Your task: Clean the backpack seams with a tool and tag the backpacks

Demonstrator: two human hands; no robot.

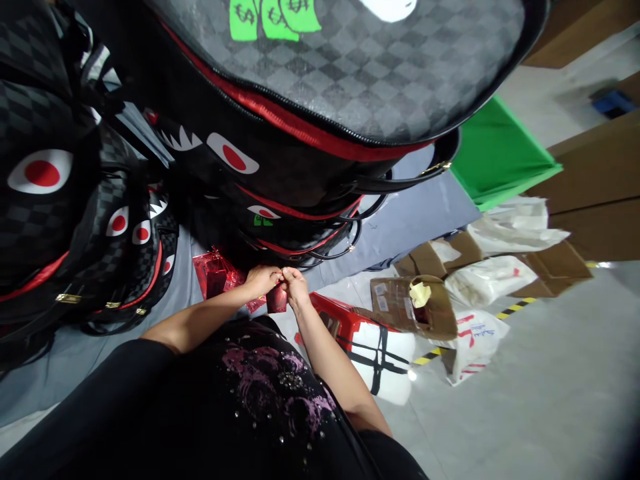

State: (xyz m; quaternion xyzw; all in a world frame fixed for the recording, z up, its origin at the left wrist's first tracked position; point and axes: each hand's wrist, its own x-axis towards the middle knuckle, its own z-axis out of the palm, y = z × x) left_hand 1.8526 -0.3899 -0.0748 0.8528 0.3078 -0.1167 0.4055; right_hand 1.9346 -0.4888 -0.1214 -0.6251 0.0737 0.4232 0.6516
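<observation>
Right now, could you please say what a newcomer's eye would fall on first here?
Probably the stack of black checked bags at top centre, with its red-and-white cartoon eyes and green dollar notes. Next, perhaps, the bright green container at upper right. Just below the stack, the left hand and right hand meet over a small red card.

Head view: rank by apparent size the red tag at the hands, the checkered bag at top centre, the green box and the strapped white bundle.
1. Checkered bag, likely enlarged by nearness
2. Green box
3. Strapped white bundle
4. Red tag
</observation>
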